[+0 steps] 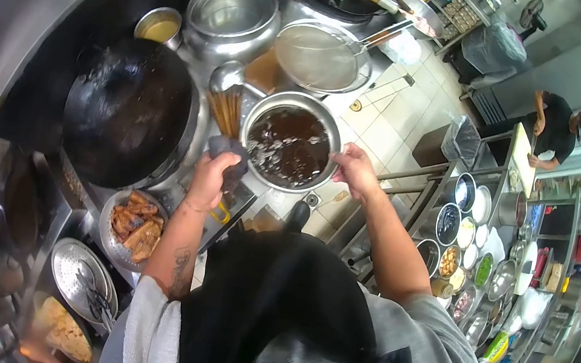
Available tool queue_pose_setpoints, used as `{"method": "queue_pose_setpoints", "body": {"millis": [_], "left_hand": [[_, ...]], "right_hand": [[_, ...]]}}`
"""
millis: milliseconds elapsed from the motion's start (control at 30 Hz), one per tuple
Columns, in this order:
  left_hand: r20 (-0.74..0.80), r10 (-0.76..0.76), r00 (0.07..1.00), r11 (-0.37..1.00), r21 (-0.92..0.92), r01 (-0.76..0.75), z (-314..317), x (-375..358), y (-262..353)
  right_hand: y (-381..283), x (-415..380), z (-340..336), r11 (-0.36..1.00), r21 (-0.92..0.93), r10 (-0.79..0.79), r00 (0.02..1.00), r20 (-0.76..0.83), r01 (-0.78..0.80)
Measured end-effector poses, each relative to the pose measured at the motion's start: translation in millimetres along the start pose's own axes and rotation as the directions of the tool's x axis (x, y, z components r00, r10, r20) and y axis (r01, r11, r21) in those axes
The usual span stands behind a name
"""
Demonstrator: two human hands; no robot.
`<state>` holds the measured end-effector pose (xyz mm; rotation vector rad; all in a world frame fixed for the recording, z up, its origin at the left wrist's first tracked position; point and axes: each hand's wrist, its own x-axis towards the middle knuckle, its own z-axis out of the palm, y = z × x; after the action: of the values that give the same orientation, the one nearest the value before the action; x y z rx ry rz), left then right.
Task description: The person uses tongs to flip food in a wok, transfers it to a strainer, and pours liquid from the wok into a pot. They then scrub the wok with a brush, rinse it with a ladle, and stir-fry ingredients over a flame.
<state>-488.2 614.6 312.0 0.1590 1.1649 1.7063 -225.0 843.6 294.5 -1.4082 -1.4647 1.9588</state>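
A round metal pot (261,103) of dark brown liquid with bubbles on top is in front of me. My left hand (210,177) is closed around a dark grey cloth (228,152) at the pot's left side. Whether the cloth presses on the rim is hard to make out. Just beyond that hand, a bamboo brush (224,110) points its bristles away from me; its lower end is hidden behind the cloth. On the right, my right hand (355,169) grips the pot's rim with bent fingers. A ladle (227,77) lies beyond the brush.
A large black wok (130,108) stands left, near a perforated bowl of browned food (136,229). Beyond the pot are a mesh strainer (317,57) and a big metal pot (233,10). Ingredient bowls (450,262) line the right counter. A co-worker (557,126) stands at a far board.
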Motion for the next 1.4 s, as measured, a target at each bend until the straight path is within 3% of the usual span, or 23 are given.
{"method": "queue_pose_setpoints", "body": {"millis": [67,133,233,467,600,667,733,833,967,1000,1133,1267,1333,1400], "left_hand": [[0.019,-0.031,0.999,0.999,0.038,0.030,12.6,5.4,-1.2],[-0.054,0.071,0.996,0.997,0.023,-0.070,21.9,5.4,-6.0],[-0.150,0.036,0.988,0.999,0.032,-0.031,39.4,2.4,-5.6],[-0.179,-0.022,0.984,0.980,0.190,0.056,121.4,-25.8,5.6],[-0.151,-0.036,0.988,0.967,0.244,0.072,174.5,-22.8,-8.9],[0.000,-0.110,0.994,0.965,0.240,0.107,192.0,-15.8,-19.8],[-0.001,-0.199,0.980,0.949,0.250,0.193,198.1,-0.7,-44.5],[0.140,-0.303,0.943,0.931,0.255,0.262,228.7,25.0,-74.2],[0.273,-0.379,0.884,0.891,0.364,0.270,275.0,77.1,-127.9],[0.289,-0.384,0.877,0.880,0.402,0.253,281.3,92.3,-146.9],[0.253,-0.537,0.805,0.764,0.550,0.337,302.0,150.4,-216.6],[0.196,-0.544,0.816,0.680,0.672,0.293,315.3,196.3,-293.6],[0.081,-0.583,0.808,0.522,0.799,0.297,318.1,221.1,-332.0],[0.091,-0.585,0.806,0.561,0.762,0.322,322.9,238.0,-370.8]], "right_hand": [[4.2,9.9,-2.6,0.999,-0.041,-0.017,1.000,0.014,0.018],[5.8,13.8,-0.8,0.998,0.005,-0.055,0.998,0.023,0.055],[6.1,10.4,-6.3,0.996,0.076,-0.056,0.998,-0.015,0.057],[0.9,-39.9,-68.2,0.959,0.284,0.006,0.998,-0.059,0.011],[-6.2,-85.0,-116.1,0.970,0.242,0.040,0.983,-0.179,0.005],[-1.2,-104.3,-137.0,0.962,0.270,0.042,0.958,-0.284,0.038],[2.4,-124.2,-157.7,0.955,0.288,0.036,0.930,-0.367,0.077],[14.2,-134.9,-180.5,0.933,0.339,0.065,0.874,-0.481,0.117],[84.9,-118.6,-214.8,0.936,0.305,0.051,0.787,-0.615,0.177],[94.8,-114.3,-217.1,0.906,0.376,0.093,0.776,-0.624,0.194],[175.9,-70.5,-222.8,0.847,0.479,0.218,0.671,-0.708,0.230],[259.1,-22.1,-220.0,0.740,0.595,0.329,0.603,-0.727,0.314],[287.8,-3.4,-222.7,0.709,0.633,0.387,0.579,-0.718,0.311],[326.3,17.0,-228.4,0.693,0.659,0.437,0.557,-0.707,0.293]]}}
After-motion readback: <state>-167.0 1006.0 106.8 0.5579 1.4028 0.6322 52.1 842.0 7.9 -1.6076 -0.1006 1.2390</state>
